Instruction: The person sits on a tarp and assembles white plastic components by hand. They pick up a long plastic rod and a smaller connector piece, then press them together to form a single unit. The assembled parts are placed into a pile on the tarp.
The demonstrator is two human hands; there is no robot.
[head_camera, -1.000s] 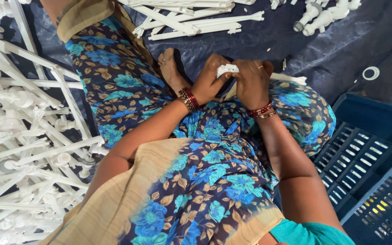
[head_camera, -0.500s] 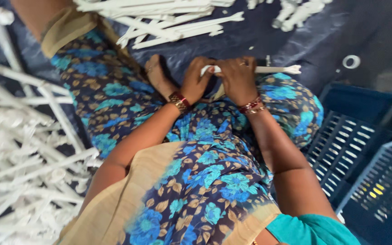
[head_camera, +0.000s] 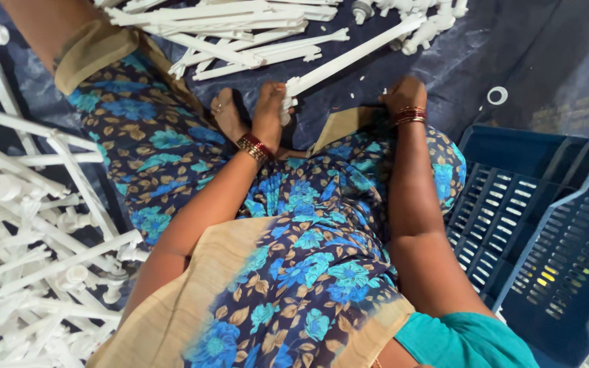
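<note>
I sit cross-legged on a dark tarp (head_camera: 526, 48), a blue floral cloth over my lap. My left hand (head_camera: 270, 116) grips the near end of a long white plastic rod (head_camera: 356, 58) that slants up and away to the right. My right hand (head_camera: 403, 95) rests past my right knee, back of the hand up; its fingers curl down out of sight, so what they hold is hidden. Both wrists wear red and gold bangles. My bare foot (head_camera: 226, 112) lies just left of the left hand.
A heap of white plastic rod frames (head_camera: 28, 259) fills the left side. More white rods and small fittings (head_camera: 240, 31) lie on the tarp ahead. A white ring (head_camera: 497, 95) lies at the right. Blue slotted crates (head_camera: 540, 232) stand beside my right leg.
The two hands, joined on a small white piece, have parted. The left now holds a long rod pointing away; the right has slid out to the right knee.
</note>
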